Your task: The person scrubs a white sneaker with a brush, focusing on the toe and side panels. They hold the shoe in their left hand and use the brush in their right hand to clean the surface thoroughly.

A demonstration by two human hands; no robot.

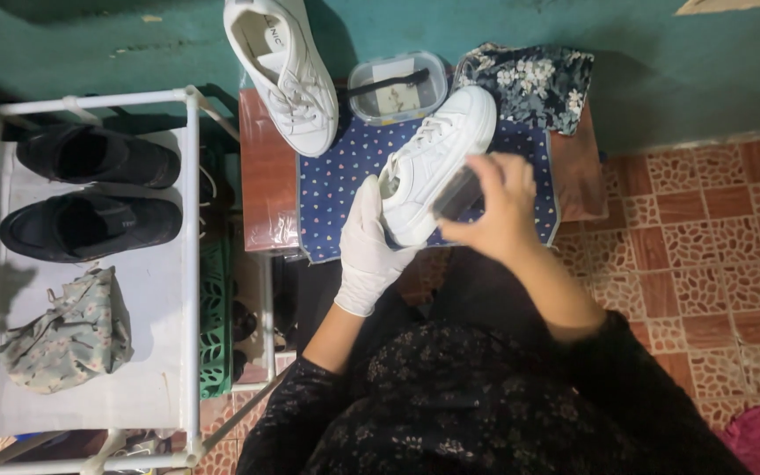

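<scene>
White leather sneaker [433, 167] tilted over a blue dotted cloth [345, 176] on a low reddish-brown table [266, 176], gripped at the heel by the gloved left hand [367, 246], fingers curled round it, with the bare right hand [494, 207] closed on a small dark block [456, 193] pressed to its side. Just behind on the table, a second white sneaker [283, 70], a clear plastic tub [398, 86] holding a dark brush, and a folded floral cloth [534, 84] against the green wall [644, 53]. Further left, a white shoe rack [191, 264] bearing two black shoes [90, 189] and a crumpled floral bag [68, 334], over red patterned floor tiles [705, 229].
</scene>
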